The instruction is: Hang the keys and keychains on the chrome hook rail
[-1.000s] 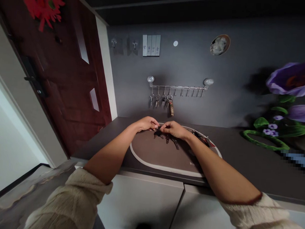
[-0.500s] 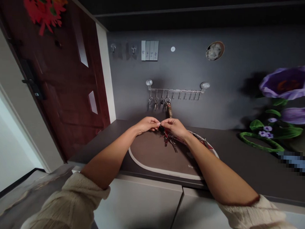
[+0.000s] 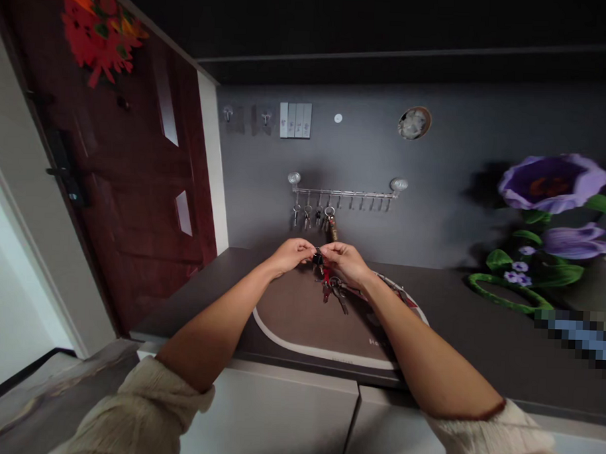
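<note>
Between my two hands, above the mat, hangs a key ring with black-headed keys (image 3: 318, 260). My left hand (image 3: 293, 256) pinches it from the left. The fingertips of my right hand (image 3: 345, 261) are closed on its other side. Just below are more keys (image 3: 339, 294) with a red tag (image 3: 326, 279); whether they hang from the same ring or lie on the brown mat (image 3: 310, 320), I cannot tell. Behind my hands, a hook rail (image 3: 344, 193) on the wall carries several hanging key rings, one with a brown fob (image 3: 333, 229).
A dark counter (image 3: 458, 345) runs under the mat, with white cabinet doors (image 3: 271, 411) below. Purple artificial flowers (image 3: 553, 186) stand at the right. A dark red door (image 3: 130, 181) is at the left. A dark shelf (image 3: 389, 38) hangs overhead.
The view has shifted, so the rail and wall sit lower. The ring and black-headed keys between my fingertips now show more plainly, hanging down. Both hands keep their pinch.
</note>
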The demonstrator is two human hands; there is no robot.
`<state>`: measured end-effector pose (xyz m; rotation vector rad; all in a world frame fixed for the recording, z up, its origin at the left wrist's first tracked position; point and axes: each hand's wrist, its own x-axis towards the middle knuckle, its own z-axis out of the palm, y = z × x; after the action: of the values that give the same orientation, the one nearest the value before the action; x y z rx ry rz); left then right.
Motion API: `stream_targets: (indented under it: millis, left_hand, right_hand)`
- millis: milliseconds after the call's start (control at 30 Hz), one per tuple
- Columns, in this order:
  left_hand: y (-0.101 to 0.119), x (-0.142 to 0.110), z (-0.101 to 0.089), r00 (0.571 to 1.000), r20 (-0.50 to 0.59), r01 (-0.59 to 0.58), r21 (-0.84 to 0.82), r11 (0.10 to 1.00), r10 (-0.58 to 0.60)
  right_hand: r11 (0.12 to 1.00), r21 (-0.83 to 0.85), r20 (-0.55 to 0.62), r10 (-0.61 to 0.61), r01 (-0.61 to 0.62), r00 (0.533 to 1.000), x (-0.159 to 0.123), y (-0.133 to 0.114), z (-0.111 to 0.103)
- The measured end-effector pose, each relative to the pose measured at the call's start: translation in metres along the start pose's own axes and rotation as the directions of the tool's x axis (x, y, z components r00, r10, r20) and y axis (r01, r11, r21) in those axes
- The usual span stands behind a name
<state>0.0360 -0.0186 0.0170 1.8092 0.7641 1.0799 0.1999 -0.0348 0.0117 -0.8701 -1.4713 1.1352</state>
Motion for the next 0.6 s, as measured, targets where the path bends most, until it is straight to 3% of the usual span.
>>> stream_targets:
  millis: [233, 600]
  left_hand:
    - [0.004, 0.006, 0.005, 0.992, -0.127, -0.026, -0.037, 0.999, 0.021]
    - [0.029, 0.034, 0.029, 0.99, -0.117, -0.08, 0.025, 0.996, 0.083]
  right_hand:
    - [0.987, -0.113, -0.094, -0.128, 0.117, 0.987, -0.003, -0.011, -0.004]
    - [0.986, -0.125, -0.175, -0.133, 0.112, 0.975, -0.001, -0.038, -0.026]
